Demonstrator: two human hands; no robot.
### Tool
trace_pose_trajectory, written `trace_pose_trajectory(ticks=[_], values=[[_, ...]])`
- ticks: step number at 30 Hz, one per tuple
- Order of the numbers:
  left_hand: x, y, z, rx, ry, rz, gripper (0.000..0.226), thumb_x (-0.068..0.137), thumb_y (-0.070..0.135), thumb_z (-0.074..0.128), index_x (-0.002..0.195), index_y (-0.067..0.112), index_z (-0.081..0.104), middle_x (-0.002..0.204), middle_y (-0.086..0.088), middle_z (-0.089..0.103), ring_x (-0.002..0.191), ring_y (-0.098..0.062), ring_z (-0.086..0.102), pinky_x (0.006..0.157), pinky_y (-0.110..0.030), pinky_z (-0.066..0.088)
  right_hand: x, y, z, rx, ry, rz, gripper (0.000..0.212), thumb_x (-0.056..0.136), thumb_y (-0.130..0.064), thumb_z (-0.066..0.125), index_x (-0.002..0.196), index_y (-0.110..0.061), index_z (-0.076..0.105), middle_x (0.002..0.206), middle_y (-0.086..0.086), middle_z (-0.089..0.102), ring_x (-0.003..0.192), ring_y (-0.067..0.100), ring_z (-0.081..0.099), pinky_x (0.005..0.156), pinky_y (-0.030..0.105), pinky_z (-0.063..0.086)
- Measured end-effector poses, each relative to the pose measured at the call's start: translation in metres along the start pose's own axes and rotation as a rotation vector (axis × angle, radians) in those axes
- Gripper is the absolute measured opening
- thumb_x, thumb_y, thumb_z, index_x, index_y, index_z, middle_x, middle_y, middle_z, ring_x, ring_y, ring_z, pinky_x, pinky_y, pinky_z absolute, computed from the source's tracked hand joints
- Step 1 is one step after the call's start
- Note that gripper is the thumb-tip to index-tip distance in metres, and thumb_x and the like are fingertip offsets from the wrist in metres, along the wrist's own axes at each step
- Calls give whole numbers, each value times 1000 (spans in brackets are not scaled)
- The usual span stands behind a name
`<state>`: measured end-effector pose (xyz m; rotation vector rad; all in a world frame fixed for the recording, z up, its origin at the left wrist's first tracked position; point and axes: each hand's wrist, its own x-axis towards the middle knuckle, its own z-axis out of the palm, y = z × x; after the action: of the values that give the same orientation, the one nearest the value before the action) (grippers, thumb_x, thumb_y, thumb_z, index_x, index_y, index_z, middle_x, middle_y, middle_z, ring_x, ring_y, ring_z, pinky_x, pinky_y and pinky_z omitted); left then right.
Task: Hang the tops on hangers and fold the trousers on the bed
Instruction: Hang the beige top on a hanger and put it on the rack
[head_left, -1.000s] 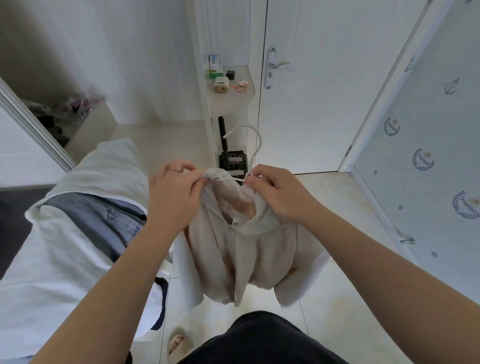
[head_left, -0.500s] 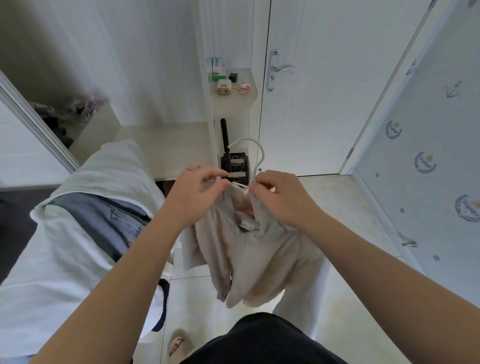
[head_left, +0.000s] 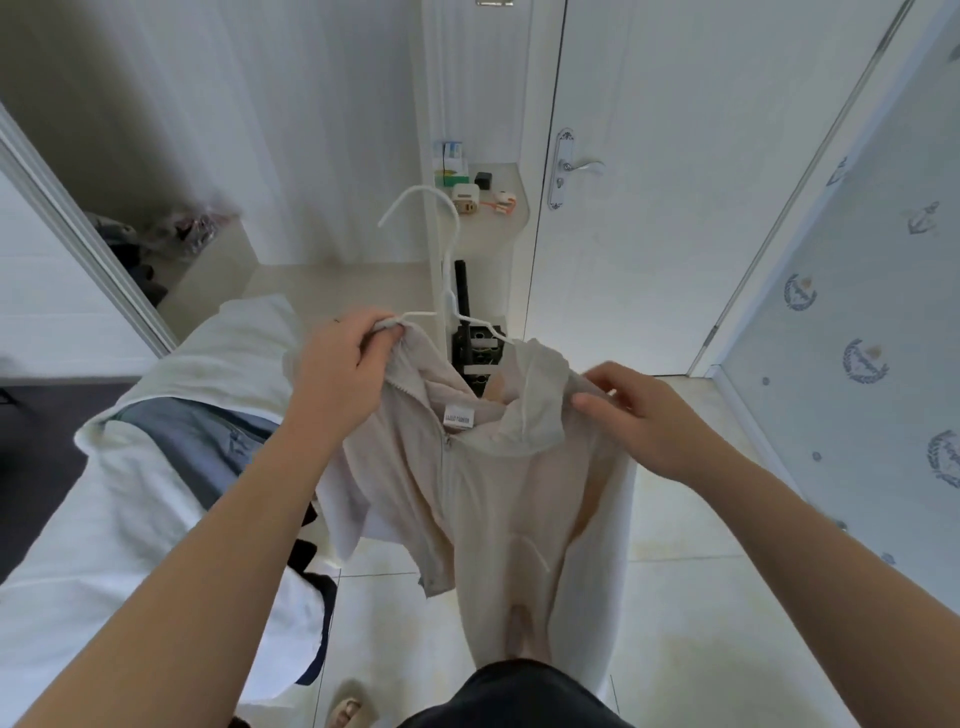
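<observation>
— While the left hand is curled tight, what has it got hold of?
— A bunched shoulder of the beige top, pressed together with one end of the white hanger. The fingers wrap over both.
— And the right hand?
— Thumb and bent fingers pinch the cloth at the other shoulder, beside the hood. The hanger's far arm runs under the cloth there.
— So where is the top?
— Held up in the air between both hands, in front of the person. A white label shows at the neck with the zip just below it, and the hem hangs down over the tiled floor. The hanger's hook stands up above the collar.
— What lies around it?
— To the left is the bed with a white sheet, and a blue denim garment lies on it. Beyond the top there is a narrow shelf with small items, then a white door with a metal handle. On the right is a pale wall printed with blue emblems.
</observation>
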<state>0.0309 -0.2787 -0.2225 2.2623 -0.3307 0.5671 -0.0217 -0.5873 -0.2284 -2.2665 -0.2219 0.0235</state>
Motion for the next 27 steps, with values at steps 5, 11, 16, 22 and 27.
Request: trace_pose_trajectory(ticks=[5,11,16,22,27], values=[[26,-9,-7,57,40,-19,14,101,16,58,98,11,71,70,16,56,69,-6,48,64,-17,32,16,1,-2,-57,-37,-20,43,103,-27,52,64,-16,36,55,-12,35,54,6,33,54,23,27],[86,-21,-15,49,63,3,18,101,17,57,106,12,73,84,2,68,81,-15,59,72,-27,42,62,-49,-8,104,-72,-74,26,104,-24,49,84,-13,60,71,3,57,63,7,47,58,19,36],[164,-45,-25,49,92,-46,24,100,27,59,118,20,72,111,-3,71,107,-23,62,96,-33,47,124,-105,-14,377,28,-58,26,98,-24,53,86,-1,55,80,16,54,75,20,51,68,34,38],[252,-48,-69,-86,148,-30,34,100,34,59,133,24,61,139,2,57,132,-14,47,106,-19,30,220,-182,-21,598,163,-29,24,98,-16,55,90,6,57,86,10,56,81,21,52,76,34,39],[321,-52,-127,-110,211,118,29,99,33,59,128,27,62,133,7,59,125,-5,49,99,-7,30,308,-266,-25,640,200,-160,27,98,-15,55,73,-10,61,75,6,57,69,18,53,66,30,39]])
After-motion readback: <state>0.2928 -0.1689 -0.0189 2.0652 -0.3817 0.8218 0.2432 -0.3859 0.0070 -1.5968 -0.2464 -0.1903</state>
